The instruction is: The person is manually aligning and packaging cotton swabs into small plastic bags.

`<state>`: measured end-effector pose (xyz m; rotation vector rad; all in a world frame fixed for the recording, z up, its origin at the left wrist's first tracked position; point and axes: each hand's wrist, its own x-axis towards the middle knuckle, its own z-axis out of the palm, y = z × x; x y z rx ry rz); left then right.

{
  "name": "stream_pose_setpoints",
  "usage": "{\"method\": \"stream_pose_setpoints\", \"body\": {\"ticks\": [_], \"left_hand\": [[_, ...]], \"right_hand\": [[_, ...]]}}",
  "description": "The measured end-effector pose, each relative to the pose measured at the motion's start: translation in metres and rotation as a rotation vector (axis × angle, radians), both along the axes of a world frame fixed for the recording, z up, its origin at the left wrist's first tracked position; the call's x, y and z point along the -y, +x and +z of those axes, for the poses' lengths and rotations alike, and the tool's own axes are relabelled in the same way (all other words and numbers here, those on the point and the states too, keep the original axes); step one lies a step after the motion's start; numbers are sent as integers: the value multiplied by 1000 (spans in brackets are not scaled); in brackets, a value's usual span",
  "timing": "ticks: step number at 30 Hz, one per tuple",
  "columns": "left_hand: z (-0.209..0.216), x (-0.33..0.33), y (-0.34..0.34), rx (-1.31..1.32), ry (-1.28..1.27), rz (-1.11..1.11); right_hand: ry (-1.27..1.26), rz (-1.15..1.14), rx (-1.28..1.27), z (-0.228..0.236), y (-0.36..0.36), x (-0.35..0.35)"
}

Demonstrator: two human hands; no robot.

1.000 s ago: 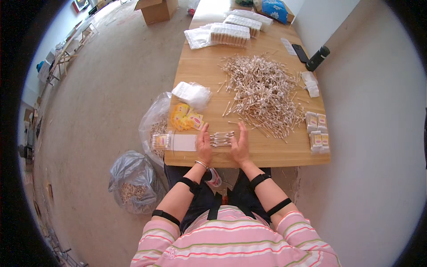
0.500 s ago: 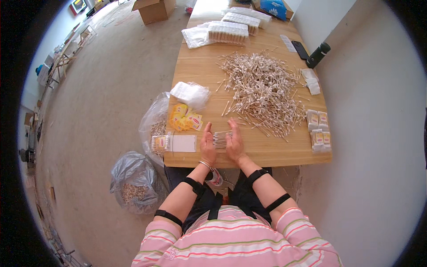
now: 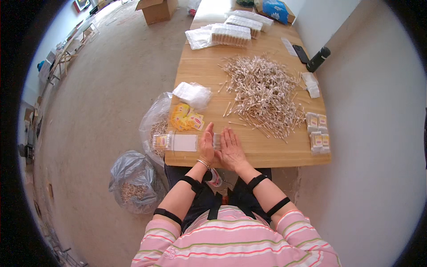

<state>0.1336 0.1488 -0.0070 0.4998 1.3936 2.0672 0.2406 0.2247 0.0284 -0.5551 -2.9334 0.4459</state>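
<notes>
A short row of cotton swabs (image 3: 217,141) lies side by side on the table near its front edge, between my hands. My left hand (image 3: 207,143) stands on its edge along the row's left side, fingers stretched out. Flat over the right part of the row lies my right hand (image 3: 232,149), fingers straight, hiding those swabs. Left of my left hand are a white card (image 3: 185,143) and a small clear pack of swabs with a yellow label (image 3: 161,142). Beyond the hands spreads a large heap of loose cotton swabs (image 3: 262,95).
Yellow printed cards (image 3: 186,117) and clear plastic bags (image 3: 192,94) lie at the table's left edge. Filled packs (image 3: 316,129) sit at the right, a phone (image 3: 300,54) and dark bottle (image 3: 318,59) farther back. A grey bag of swabs (image 3: 135,182) stands on the floor.
My right hand has turned from standing on edge to lying flat over the swabs. My left hand stays upright in nearly the same place.
</notes>
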Motion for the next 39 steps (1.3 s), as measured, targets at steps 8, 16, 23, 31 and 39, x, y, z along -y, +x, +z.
{"method": "stream_pose_setpoints", "body": {"ticks": [8, 16, 23, 31, 39], "left_hand": [[-2, 1, -2, 14, -12, -30], [11, -2, 1, 46, 11, 44], [25, -6, 4, -33, -44, 34], [17, -4, 2, -91, -88, -34], [0, -5, -1, 28, 35, 32]], "right_hand": [[125, -20, 72, -1, -1, 3], [-133, 1, -271, 9, 7, -16], [-467, -205, -582, -5, -1, -24], [-703, -257, -656, -6, -19, -8], [-611, -275, -566, -2, -3, -29]]}}
